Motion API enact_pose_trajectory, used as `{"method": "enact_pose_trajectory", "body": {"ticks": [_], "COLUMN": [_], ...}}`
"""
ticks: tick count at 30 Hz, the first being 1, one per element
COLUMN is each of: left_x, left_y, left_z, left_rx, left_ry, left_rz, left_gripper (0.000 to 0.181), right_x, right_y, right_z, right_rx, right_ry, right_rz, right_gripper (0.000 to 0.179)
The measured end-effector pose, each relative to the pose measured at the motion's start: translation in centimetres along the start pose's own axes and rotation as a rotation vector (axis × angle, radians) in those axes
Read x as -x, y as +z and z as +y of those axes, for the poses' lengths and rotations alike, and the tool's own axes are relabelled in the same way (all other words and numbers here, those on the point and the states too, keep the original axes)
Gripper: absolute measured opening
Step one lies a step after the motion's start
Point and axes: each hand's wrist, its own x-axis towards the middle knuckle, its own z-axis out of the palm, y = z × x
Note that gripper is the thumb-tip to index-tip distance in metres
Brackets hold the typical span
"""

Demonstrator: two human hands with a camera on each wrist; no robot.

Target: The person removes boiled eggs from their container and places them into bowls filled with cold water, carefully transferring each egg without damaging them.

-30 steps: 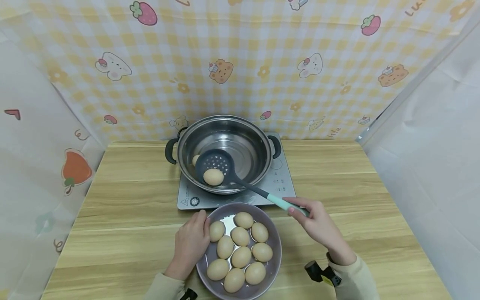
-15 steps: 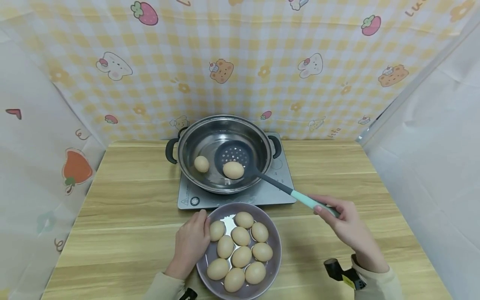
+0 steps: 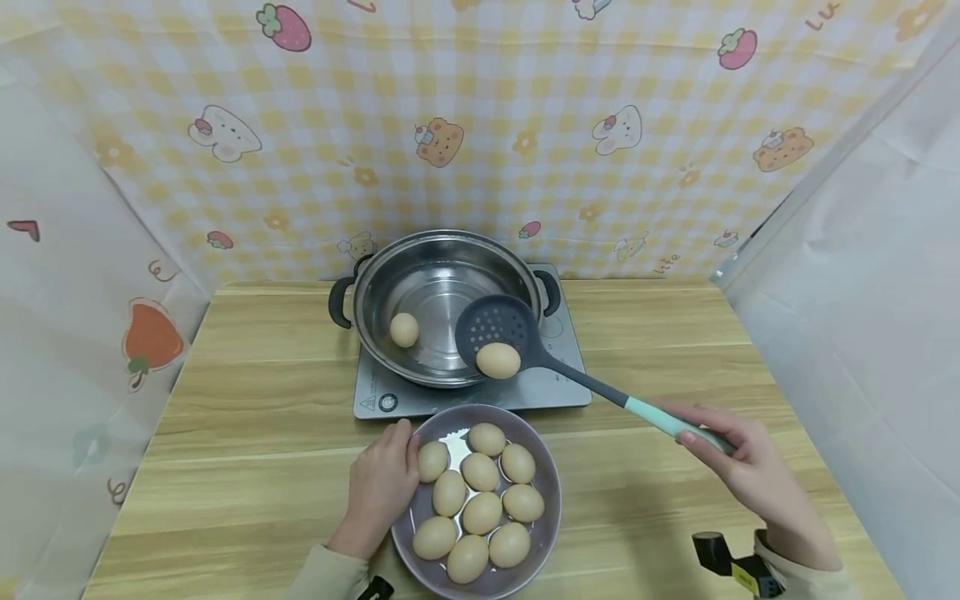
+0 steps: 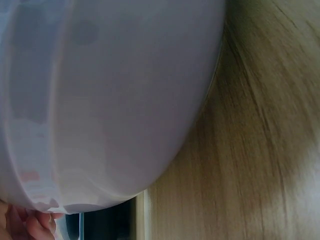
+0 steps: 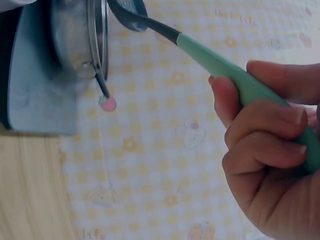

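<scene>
My right hand (image 3: 750, 462) grips the mint-green handle of a dark grey skimmer (image 3: 498, 321), its fingers curled round it in the right wrist view. One egg (image 3: 498, 361) lies in the skimmer's perforated bowl, over the right front rim of the steel pot (image 3: 448, 242). Another egg (image 3: 404, 330) sits inside the pot at the left. My left hand (image 3: 384, 483) holds the left rim of a mauve bowl (image 3: 553, 533), which contains several eggs (image 3: 482, 512). In the left wrist view the bowl's outer wall (image 4: 125, 100) fills much of the frame, with fingertips (image 4: 40, 225) at its rim.
The pot stands on a silver induction cooktop (image 3: 555, 392), its black side handles (image 3: 341, 302) sticking out left and right. A wooden table (image 3: 247, 433) lies under everything. A checked yellow cloth (image 3: 480, 108) hangs behind, with white sheets at both sides.
My right hand has moved right, carrying the skimmer and its egg from the pot's left side to its right rim. The egg left in the pot now shows fully. My left hand stays put.
</scene>
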Motion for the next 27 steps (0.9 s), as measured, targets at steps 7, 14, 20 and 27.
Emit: {"method": "enact_pose_trajectory", "body": {"ticks": [7,14,20,27], "left_x": [0.1,0.1,0.1,0.0], "left_y": [0.1,0.2,0.1,0.1], "left_z": [-0.1,-0.2,-0.2,-0.2], "left_rx": [0.0,-0.001,-0.003,0.0], "left_ry": [0.006,0.008,0.002,0.002], "left_rz": [0.007,0.011,-0.005,-0.007], "left_gripper": [0.018,0.016,0.016,0.016], "right_x": [1.3,2.2,2.4,1.9], "right_y": [-0.5,-0.2,0.3,1.2], "right_z": [0.5,0.9,1.4,1.5], "right_rx": [0.027,-0.016,-0.071,-0.049], "right_ry": [-0.04,-0.06,-0.094,-0.271], "right_rz": [-0.027,-0.077,-0.127,-0.075], "right_gripper": [0.038,0.044,0.047,0.039]}}
